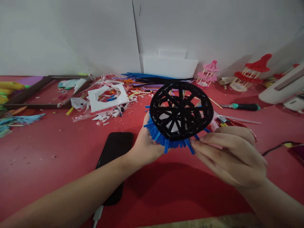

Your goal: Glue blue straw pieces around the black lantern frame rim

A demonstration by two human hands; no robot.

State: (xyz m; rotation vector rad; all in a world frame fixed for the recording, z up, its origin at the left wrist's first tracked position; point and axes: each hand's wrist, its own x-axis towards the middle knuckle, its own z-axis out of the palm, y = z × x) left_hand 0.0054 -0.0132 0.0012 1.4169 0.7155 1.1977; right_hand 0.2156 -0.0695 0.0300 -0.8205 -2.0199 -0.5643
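A small model made of pipe cleaners is held up over the table. Its round black spoked frame [180,109] faces me, and a fringe of blue pipe cleaner pieces [158,133] sticks out under the rim. Pale sticks show through the gaps. My left hand [144,144] grips the model from the left, its fingers mostly hidden behind the frame. At the lower right edge, the closed fingers of my right hand [228,152] are at the blue ends; what exactly they pinch is partly hidden.
A black phone [116,152] with a white cable lies by my left forearm. Behind are a white card with a cut-out [108,97], loose pipe cleaners [147,76] and scraps. Pink [207,74] and red [253,72] pagoda models stand right, beyond a green-black handled tool [245,106].
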